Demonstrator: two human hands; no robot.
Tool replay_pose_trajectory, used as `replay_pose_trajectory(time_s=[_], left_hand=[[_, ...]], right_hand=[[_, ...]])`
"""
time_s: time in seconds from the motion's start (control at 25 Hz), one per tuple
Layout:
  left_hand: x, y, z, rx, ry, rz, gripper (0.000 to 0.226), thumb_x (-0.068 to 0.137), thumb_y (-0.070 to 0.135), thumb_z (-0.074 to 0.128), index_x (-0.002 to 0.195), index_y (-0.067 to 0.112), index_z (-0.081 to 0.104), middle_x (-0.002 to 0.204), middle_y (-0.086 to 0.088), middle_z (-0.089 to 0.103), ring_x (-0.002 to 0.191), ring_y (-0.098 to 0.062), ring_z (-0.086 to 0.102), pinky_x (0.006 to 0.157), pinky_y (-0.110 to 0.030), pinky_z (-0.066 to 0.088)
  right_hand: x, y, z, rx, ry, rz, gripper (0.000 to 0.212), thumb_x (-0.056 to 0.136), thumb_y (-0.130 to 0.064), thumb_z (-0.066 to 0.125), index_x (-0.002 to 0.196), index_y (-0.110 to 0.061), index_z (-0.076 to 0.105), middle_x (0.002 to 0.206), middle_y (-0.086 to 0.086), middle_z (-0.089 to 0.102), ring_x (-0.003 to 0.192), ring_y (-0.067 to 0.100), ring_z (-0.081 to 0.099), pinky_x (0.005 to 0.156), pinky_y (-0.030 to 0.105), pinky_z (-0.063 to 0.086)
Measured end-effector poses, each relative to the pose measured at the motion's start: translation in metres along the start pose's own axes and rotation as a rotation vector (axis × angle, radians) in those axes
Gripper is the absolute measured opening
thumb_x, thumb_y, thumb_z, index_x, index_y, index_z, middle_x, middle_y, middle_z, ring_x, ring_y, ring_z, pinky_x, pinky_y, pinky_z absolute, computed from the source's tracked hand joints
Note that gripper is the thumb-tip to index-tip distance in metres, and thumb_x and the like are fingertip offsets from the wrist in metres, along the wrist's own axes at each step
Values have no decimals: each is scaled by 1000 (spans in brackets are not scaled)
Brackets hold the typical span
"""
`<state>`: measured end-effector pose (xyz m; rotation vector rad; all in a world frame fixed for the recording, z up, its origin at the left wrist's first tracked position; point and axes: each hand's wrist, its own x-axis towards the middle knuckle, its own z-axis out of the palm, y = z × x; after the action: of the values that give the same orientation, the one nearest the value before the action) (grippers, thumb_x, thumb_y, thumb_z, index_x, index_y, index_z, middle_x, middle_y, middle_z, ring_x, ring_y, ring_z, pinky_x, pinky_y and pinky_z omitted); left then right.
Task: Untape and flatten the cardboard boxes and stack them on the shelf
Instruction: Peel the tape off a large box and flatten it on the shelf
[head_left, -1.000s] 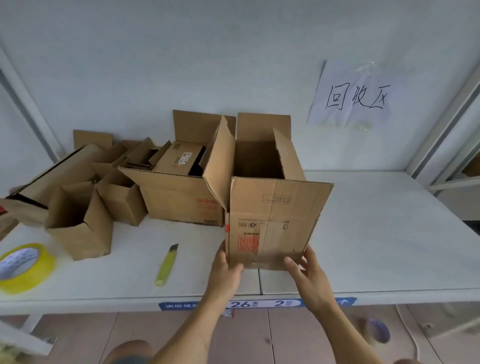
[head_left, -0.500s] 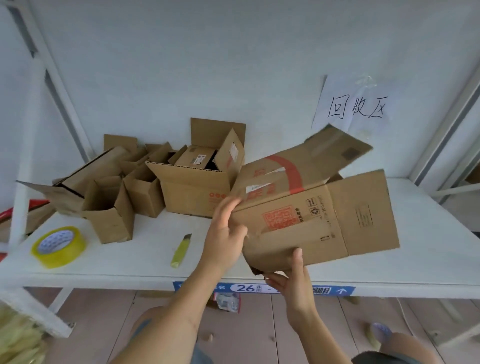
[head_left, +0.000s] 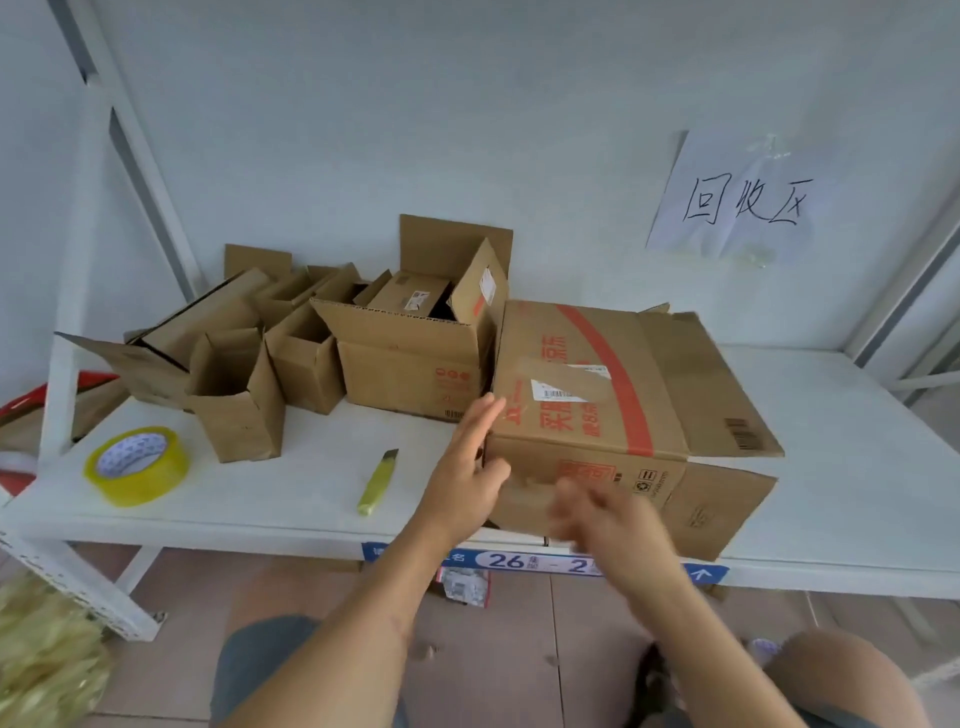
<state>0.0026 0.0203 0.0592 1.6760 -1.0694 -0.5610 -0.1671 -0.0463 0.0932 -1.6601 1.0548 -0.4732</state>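
Head view looks down on a white shelf (head_left: 857, 467) where one flattened box (head_left: 613, 415) lies on its side near the front edge, its flaps splayed to the right. Strips of clear tape and a white shipping label sit on its upper panel beside a broad red stripe and red Chinese print too skewed to read. The left hand (head_left: 467, 467) has straight fingers, its fingertips against the box's left edge, gripping nothing. The right hand (head_left: 597, 512) is blurred in front of the box's near panel; its fingers look spread and not clamped on anything, though whether it touches the cardboard I cannot tell.

By my judgement the task is at an early stage: this one box looks collapsed and laid down, while a cluster of boxes (head_left: 291, 353) to the left stands open and unflattened, the largest open box (head_left: 410, 358) holding a smaller labelled carton inside. All of these seem left to do, and no stack has formed.

A yellow tape roll (head_left: 137, 465) and a yellow utility knife (head_left: 376, 483) lie on the shelf, well apart from both hands.

A paper sign (head_left: 743, 202) taped to the wall reads 回收区. The blue strip (head_left: 519, 561) on the shelf's front edge shows "26" and "2"
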Motion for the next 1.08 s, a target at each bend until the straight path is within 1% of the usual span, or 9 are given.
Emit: replay_pose_trajectory(time_s=[0.08,0.12,0.2,0.28,0.56,0.64,0.8,0.96,1.08], left_hand=[[1,-6,6,-85,6,-76,77,92,22,61,148,48,15,147,33,28,128,17,33,105,-19,37],[0,-11,10,-64,10,-94,85,89,29,67,149,47,10,144,29,37,121,21,38,99,-12,38],[1,-21,20,2,44,-110,93,81,40,75,150,45,11,134,27,48,111,21,48,96,-15,44],[4,-31,26,69,115,-122,94,75,50,76,147,47,16,132,26,53,111,11,54,97,-27,49],[12,-40,36,17,227,-129,64,82,45,72,136,44,37,115,36,56,106,20,51,88,-6,41],[11,-42,40,-32,279,-138,53,84,42,71,126,44,39,115,37,53,107,14,53,88,-8,43],[11,-49,48,37,397,-71,28,90,31,65,103,21,42,126,26,47,100,2,53,80,-18,48],[14,-49,54,129,456,-43,28,86,36,69,91,22,45,130,17,42,91,6,50,68,-12,42],[15,-52,55,212,486,9,17,90,38,62,93,26,52,132,13,40,81,-4,55,63,-12,43]], right_hand=[[12,-31,-31,-222,146,-310,19,94,-41,60,105,-28,68,95,-10,73,83,0,64,77,27,54],[25,-39,-43,-408,173,-381,31,92,-48,60,119,-32,63,116,-10,67,102,3,59,88,29,51],[53,-36,-56,-833,113,-287,73,82,-72,54,143,-37,37,151,-5,37,136,20,35,110,45,33],[73,-24,-57,-1038,30,-185,99,68,-90,43,150,-39,21,158,-4,22,145,27,21,115,50,22],[101,-20,-61,-971,-7,-182,101,57,-92,38,145,-43,34,146,-17,42,128,20,45,100,41,42],[105,-18,-63,-913,-15,-180,98,57,-91,43,143,-44,39,142,-19,48,121,18,51,93,38,47],[110,-21,-62,-888,1,-193,93,60,-89,49,141,-43,42,138,-20,51,118,17,54,84,33,47],[111,-17,-52,-922,41,-214,90,63,-89,49,139,-43,44,134,-18,53,116,18,55,89,36,47],[113,-14,-48,-949,65,-235,89,64,-91,46,139,-43,45,132,-17,55,115,19,55,91,40,48]])
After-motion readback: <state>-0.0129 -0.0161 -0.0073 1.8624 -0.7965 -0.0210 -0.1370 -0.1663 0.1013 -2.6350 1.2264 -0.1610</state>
